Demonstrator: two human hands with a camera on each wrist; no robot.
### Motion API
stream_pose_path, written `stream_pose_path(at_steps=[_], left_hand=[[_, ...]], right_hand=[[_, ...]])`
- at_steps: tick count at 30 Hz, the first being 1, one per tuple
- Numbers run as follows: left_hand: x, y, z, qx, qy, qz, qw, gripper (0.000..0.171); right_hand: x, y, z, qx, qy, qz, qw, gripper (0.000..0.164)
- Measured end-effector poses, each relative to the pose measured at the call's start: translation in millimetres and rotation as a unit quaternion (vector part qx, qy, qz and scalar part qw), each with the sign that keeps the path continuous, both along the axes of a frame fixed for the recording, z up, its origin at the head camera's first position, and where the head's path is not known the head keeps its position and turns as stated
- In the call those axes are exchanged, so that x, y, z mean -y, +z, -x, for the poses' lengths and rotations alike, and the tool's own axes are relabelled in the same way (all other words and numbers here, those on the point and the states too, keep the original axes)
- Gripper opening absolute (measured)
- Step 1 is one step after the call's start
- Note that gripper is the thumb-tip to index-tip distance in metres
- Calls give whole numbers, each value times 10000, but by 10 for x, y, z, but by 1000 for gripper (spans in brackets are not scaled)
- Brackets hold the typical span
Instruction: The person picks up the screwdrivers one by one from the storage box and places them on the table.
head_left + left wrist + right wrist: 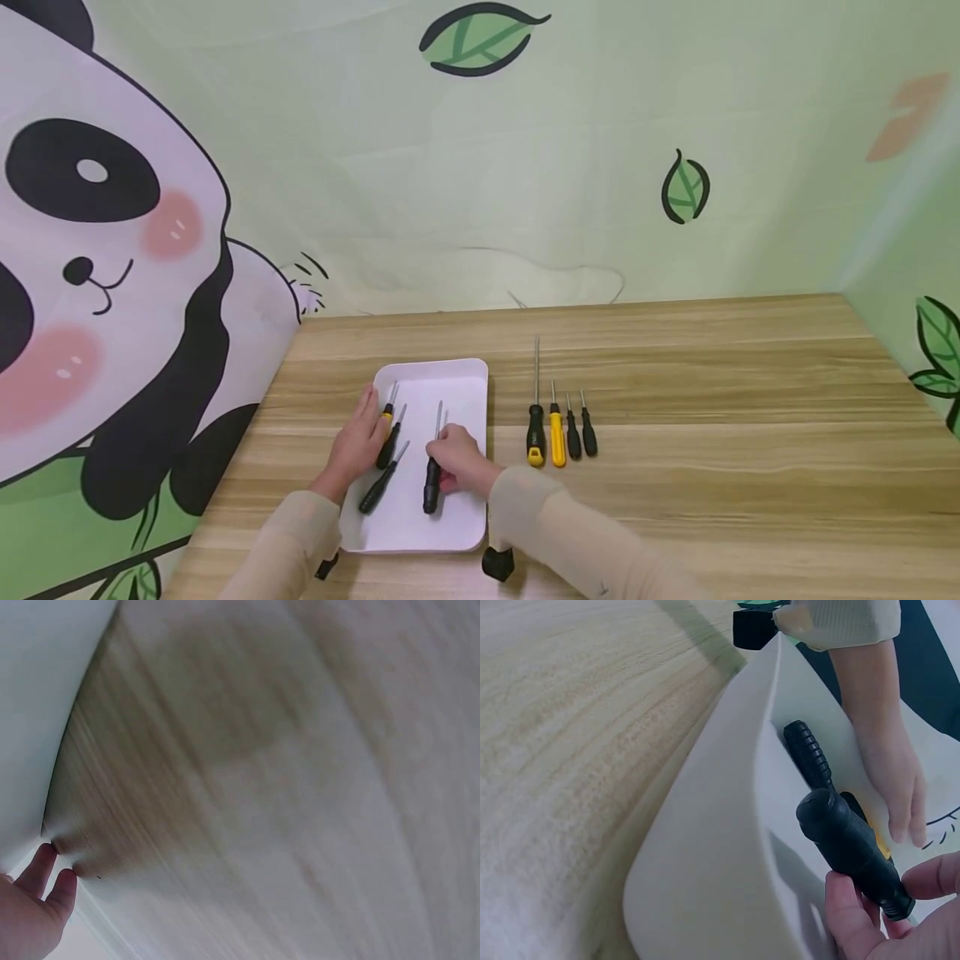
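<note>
A white tray [420, 533] lies on the wooden table. My right hand [461, 460] holds a black-handled screwdriver [431, 490] over the right part of the tray, its shaft pointing away from me. In the right wrist view, thumb and fingers pinch the black handle [847, 844] near its shaft end. My left hand [356, 442] grips the tray's left wall; in the left wrist view its fingertips [46, 855] are by the tray's outer side. Inside the tray lie a black screwdriver [378, 493], another black one [389, 450] and a yellow-and-black one [387, 412], partly hidden by the left hand.
Right of the tray, several screwdrivers stand in a row on the table: a large black-and-yellow one [536, 437], a yellow one [557, 437] and small black ones [589, 435]. A printed panda cloth [255, 275] hangs behind and to the left.
</note>
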State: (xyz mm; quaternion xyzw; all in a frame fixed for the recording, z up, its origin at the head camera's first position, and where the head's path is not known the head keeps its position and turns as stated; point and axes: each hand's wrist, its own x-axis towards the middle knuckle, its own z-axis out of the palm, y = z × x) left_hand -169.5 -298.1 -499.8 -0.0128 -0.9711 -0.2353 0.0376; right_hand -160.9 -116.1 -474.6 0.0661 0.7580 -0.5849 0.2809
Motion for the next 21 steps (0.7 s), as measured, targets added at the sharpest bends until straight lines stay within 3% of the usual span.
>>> stream_pose_path(at_steps=[11, 21], left_hand=[[-5, 27, -4, 345, 47, 5, 9994, 55], [1, 4, -3, 3, 10, 60, 10000, 54]], right_hand=[[-88, 114, 36, 49, 70, 444, 9990, 13], [-209, 241, 111, -37, 276, 793, 9965, 16]])
